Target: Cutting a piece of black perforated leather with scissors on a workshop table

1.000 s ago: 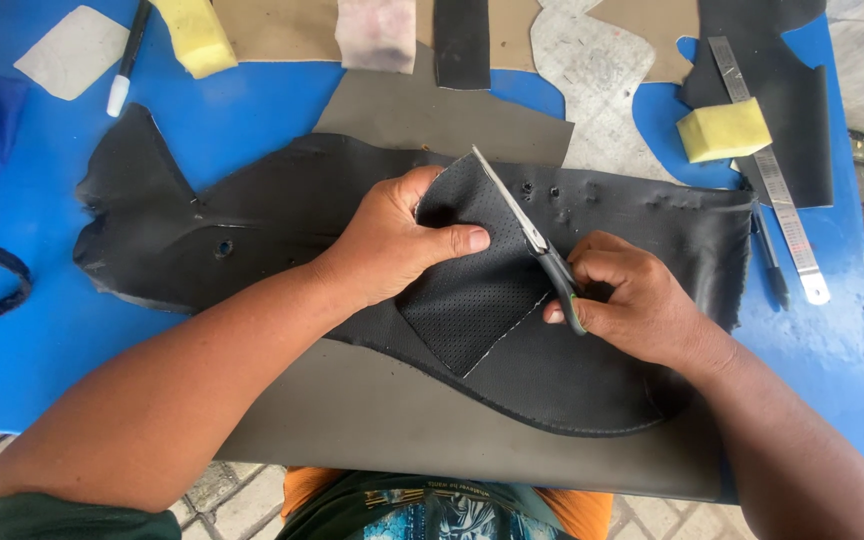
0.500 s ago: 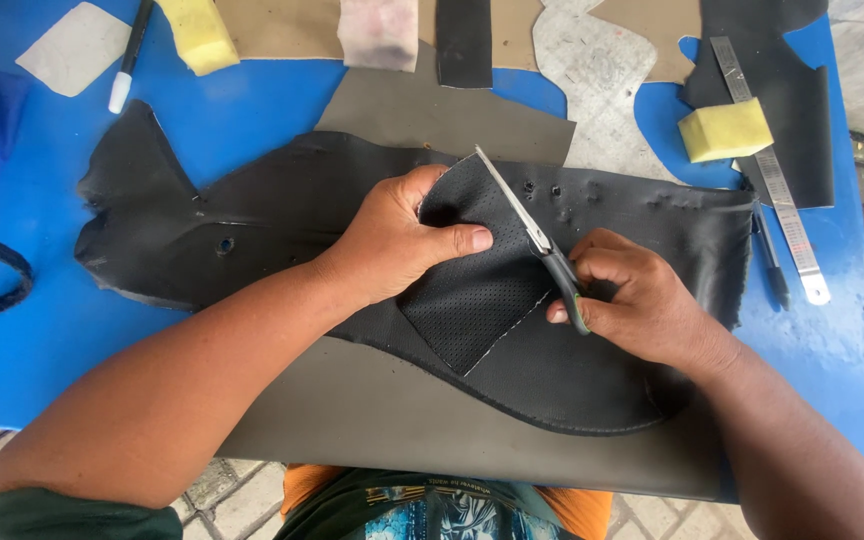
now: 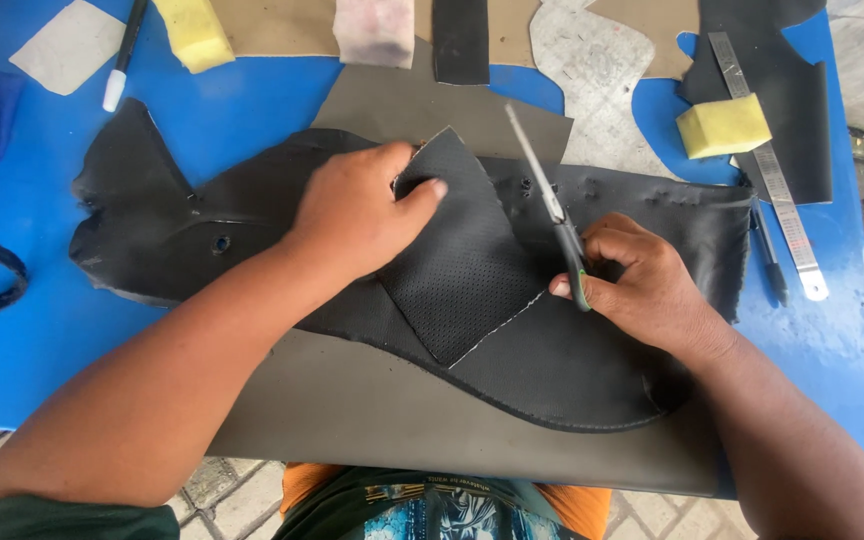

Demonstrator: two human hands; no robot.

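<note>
A large black leather hide (image 3: pixel 202 230) lies spread over a grey mat (image 3: pixel 372 420) on the blue table. My left hand (image 3: pixel 357 215) presses on a cut, perforated black leather flap (image 3: pixel 467 265) that is folded up from the hide. My right hand (image 3: pixel 637 285) is shut on scissors (image 3: pixel 552 210) with green handles; the blades point up and away, closed, just right of the flap. A pale cut edge runs along the flap's lower right side.
Two yellow sponges (image 3: pixel 192 30) (image 3: pixel 722 125) sit at the back, with a white marker (image 3: pixel 122 55), a steel ruler (image 3: pixel 767 165), a black pen (image 3: pixel 767 255), grey and tan pattern pieces (image 3: pixel 592 70) and a black strip (image 3: pixel 460 40). The table's edge is near my body.
My left hand has slid left and folded the cut flap up and over. The scissors have come out of the cut and shifted right with my right hand.
</note>
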